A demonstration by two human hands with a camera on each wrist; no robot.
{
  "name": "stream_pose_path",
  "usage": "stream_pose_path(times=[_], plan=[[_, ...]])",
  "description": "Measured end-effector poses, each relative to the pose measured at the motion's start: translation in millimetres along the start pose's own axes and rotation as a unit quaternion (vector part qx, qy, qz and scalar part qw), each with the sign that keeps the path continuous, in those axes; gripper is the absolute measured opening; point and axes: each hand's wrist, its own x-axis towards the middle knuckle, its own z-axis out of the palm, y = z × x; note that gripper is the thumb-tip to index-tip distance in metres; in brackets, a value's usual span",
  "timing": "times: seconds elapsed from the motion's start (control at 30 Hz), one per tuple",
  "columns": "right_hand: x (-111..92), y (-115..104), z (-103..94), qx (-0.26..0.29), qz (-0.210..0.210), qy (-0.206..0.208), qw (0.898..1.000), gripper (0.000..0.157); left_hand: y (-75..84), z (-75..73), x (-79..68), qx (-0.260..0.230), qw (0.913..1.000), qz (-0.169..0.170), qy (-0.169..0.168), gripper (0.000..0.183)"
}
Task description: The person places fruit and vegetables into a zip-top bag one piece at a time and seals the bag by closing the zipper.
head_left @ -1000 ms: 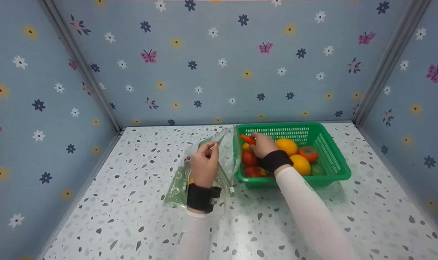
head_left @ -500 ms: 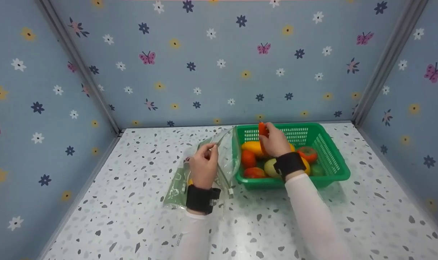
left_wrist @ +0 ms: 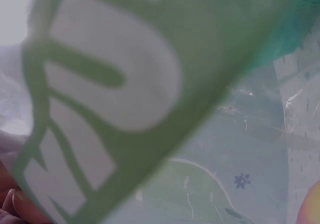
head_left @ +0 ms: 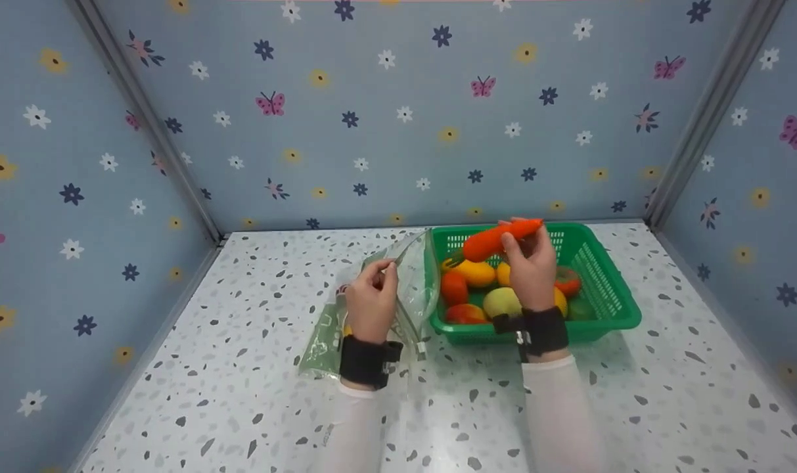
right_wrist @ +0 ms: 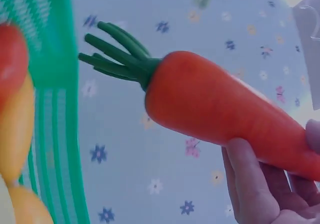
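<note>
An orange carrot point(head_left: 487, 244) with short green stalks is gripped by my right hand point(head_left: 533, 269) above the basket. In the right wrist view the carrot point(right_wrist: 210, 102) lies slantwise, thumb and fingers round its thinner half. My left hand point(head_left: 372, 299) pinches the upper edge of a clear zip bag point(head_left: 416, 279) with green printing, holding its mouth up beside the basket's left wall. The bag's printed green film point(left_wrist: 210, 44) fills most of the left wrist view. Something yellow and something red show inside the bag, mostly hidden by the hand.
A green plastic basket point(head_left: 608, 279) stands on the right of the speckled white table point(head_left: 253, 420). It holds several fruits and vegetables, among them a pale green round fruit point(head_left: 501, 302), a tomato point(head_left: 567, 284) and a red-orange fruit point(head_left: 465, 314). Flower-patterned walls point(head_left: 398, 151) enclose the table.
My right hand has lifted the carrot up from the basket's left side and moved right, turning it so the stalks point left. The left hand keeps its place on the bag.
</note>
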Motion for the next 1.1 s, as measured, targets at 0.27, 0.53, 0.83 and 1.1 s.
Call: stream_pose_path(times=[0.27,0.53,0.83,1.1], plan=[[-17.9,-14.6,2.5,0.087,0.0,0.064,0.994,0.031,2.3,0.7,2.2,-0.009,0.9999,-0.005,0.0,0.014],[-26.1,-14.7,16.5,0.099,-0.007,0.049,0.994,0.027,1.7,-0.2,3.5,-0.01,0.9999,-0.004,0.0,0.014],[-46.4,5.8,57.6,0.086,0.076,-0.041,0.993,0.028,2.3,-0.4,0.9,-0.006,0.9998,-0.02,0.003,0.015],[-61.4,27.7,83.6,0.017,0.058,-0.096,0.993,0.035,1.8,-1.3,-0.3,0.002,0.9998,-0.017,0.004,0.015]])
